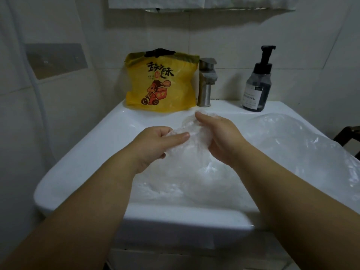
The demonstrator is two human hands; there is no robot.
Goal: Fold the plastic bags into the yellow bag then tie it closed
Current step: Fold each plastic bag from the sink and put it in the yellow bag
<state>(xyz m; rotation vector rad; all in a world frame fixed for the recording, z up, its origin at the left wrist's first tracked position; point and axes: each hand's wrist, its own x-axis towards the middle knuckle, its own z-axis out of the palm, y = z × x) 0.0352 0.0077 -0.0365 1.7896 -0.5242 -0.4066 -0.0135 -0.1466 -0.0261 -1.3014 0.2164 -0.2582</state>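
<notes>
Both hands, left hand (155, 141) and right hand (218, 133), grip a clear plastic bag (187, 145).

Yellow bag (161, 82): one. Clear plastic bags: two that can be told apart, the crumpled bag (187, 141) and the spread bag (292, 137). Sink (120, 121): one. Tap (206, 82): one. Pump bottle (257, 82): one. Hands: two, left hand (155, 141) and right hand (220, 133).

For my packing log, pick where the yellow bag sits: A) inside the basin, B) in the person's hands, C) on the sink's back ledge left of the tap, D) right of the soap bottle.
C: the yellow bag stands upright on the sink ledge, beside the tap on its left.
</notes>
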